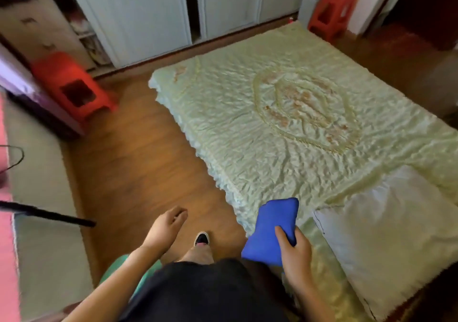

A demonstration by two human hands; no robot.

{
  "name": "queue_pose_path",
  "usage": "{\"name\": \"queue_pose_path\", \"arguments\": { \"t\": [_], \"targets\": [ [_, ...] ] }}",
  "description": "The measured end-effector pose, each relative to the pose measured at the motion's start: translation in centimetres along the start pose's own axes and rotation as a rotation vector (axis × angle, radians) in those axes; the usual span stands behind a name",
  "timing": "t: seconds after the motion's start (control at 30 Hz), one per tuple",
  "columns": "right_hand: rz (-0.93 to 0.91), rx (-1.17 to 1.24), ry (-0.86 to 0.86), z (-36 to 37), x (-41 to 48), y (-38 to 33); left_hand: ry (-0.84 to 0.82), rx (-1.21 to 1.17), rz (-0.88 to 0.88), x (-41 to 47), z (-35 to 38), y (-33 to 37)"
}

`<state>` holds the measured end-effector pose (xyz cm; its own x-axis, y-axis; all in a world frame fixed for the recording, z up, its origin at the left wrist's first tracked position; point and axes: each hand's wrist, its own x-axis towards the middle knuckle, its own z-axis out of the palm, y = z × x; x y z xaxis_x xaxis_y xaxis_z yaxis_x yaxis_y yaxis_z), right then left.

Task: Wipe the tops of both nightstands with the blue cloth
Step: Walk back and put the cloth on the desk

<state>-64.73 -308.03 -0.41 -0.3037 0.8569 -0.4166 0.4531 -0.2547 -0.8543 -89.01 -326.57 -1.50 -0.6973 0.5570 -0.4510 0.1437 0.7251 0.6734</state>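
Note:
A folded blue cloth (pixel 271 230) hangs in my right hand (pixel 295 254), which grips its lower right side, low in the view beside the near corner of the bed. My left hand (pixel 164 227) floats over the wooden floor to the left, fingers loosely apart and holding nothing. One black shoe (pixel 202 238) shows on the floor between my hands. No nightstand top can be made out in this view.
A bed with a pale green quilted cover (pixel 285 113) and a white pillow (pixel 386 235) fills the right side. Red plastic stools stand at the left (pixel 71 86) and far right (pixel 333 12). White wardrobe doors (pixel 153 17) line the back. A wooden floor strip (pixel 138 153) runs between.

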Motion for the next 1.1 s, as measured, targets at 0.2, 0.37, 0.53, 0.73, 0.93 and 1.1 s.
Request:
{"name": "queue_pose_path", "arguments": {
  "t": [0.2,0.37,0.53,0.73,0.93,1.1],
  "targets": [
    [-0.089,-0.139,-0.213,9.3,3.8,-3.4,0.208,-0.217,-0.285,-2.8,-4.6,-8.6],
    [-0.145,-0.235,-0.361,19.6,6.4,-7.4,0.320,-0.350,-0.424,-1.5,-7.9,-13.4],
    [-0.208,-0.274,-0.514,30.2,9.2,-13.4,0.443,-0.413,-0.428,3.0,-14.4,-15.4],
    [-0.278,-0.306,-0.582,37.9,13.0,-19.8,0.511,-0.477,-0.431,8.5,-21.0,-14.6],
    [-0.249,-0.349,-0.500,42.5,20.3,-23.9,0.478,-0.525,-0.426,18.2,-25.3,-13.5],
    [-0.223,-0.368,-0.413,48.6,29.3,-27.9,0.408,-0.476,-0.425,28.7,-30.4,-13.4]
  ]
}}
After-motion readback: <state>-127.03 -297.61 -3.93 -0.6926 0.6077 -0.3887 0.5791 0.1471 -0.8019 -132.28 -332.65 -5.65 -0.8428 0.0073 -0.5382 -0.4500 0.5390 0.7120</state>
